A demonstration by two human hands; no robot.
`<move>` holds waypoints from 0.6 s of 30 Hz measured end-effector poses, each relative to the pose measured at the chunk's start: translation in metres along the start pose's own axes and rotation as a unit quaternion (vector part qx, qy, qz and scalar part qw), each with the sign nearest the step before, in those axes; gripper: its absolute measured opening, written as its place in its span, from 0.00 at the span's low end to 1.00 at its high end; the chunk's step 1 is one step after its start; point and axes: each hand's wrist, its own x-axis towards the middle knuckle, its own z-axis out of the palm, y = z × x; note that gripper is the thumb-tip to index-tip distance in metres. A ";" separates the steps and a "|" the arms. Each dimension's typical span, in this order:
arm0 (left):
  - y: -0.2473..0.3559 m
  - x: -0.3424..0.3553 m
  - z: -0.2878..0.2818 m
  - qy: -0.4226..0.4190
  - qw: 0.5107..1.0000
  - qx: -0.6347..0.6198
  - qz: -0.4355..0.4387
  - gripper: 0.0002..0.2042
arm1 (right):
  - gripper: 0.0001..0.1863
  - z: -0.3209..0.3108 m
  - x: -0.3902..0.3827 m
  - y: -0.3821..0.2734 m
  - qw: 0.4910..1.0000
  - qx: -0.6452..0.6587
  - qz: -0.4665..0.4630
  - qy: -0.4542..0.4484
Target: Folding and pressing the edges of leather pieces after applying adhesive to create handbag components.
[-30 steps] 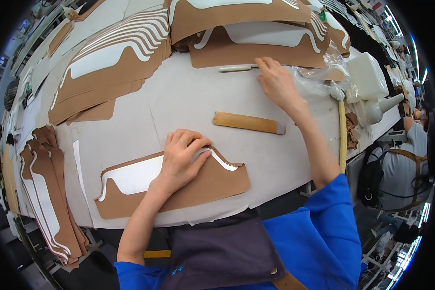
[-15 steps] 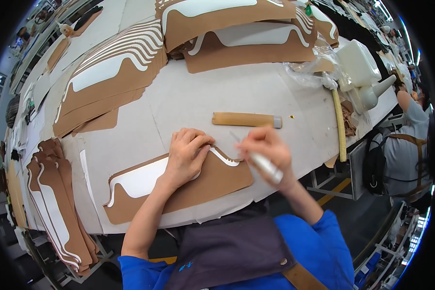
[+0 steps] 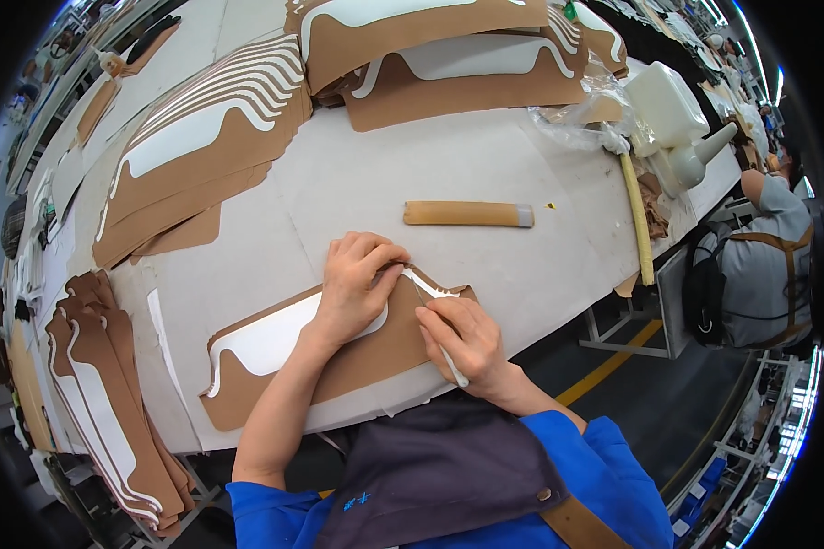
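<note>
A brown sheet piece (image 3: 366, 375), perhaps leather, lies on the table before me, with a white shaped layer (image 3: 258, 340) along its far side. My left hand (image 3: 352, 285) rests on it, thumb and fingers pinched at the raised point of its upper edge. In my right hand (image 3: 469, 337) is a slim pointed tool, like an awl, with a white handle (image 3: 456, 370). Its thin metal shaft reaches to the white curved strip (image 3: 428, 285) right of my left fingers. Small notched folds show along that strip's right end. My left hand covers the middle of the white layer.
A flat tan bar (image 3: 462, 214) lies beyond the piece. Stacks of similar brown pieces sit at the far left (image 3: 178, 188), far middle (image 3: 467, 101) and near left (image 3: 142, 430). White plastic bottles (image 3: 666, 105) and a yellow stick (image 3: 636, 220) stand right. A person (image 3: 764, 265) works farther right.
My right hand has come down and left with the tool, bringing its tip to the curved edge. My left hand stays at nearly the same spot on the piece.
</note>
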 end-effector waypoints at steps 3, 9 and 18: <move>-0.001 -0.001 0.000 -0.005 1.000 0.002 -0.002 0.07 | 0.21 0.004 0.003 0.003 0.998 -0.045 -0.003 -0.032; -0.001 -0.002 0.001 -0.003 1.000 0.008 0.001 0.07 | 0.22 0.012 0.004 0.002 0.995 -0.091 -0.008 -0.039; -0.002 -0.003 0.003 -0.006 1.000 0.019 0.008 0.07 | 0.21 0.017 0.001 -0.002 0.996 -0.082 0.026 -0.010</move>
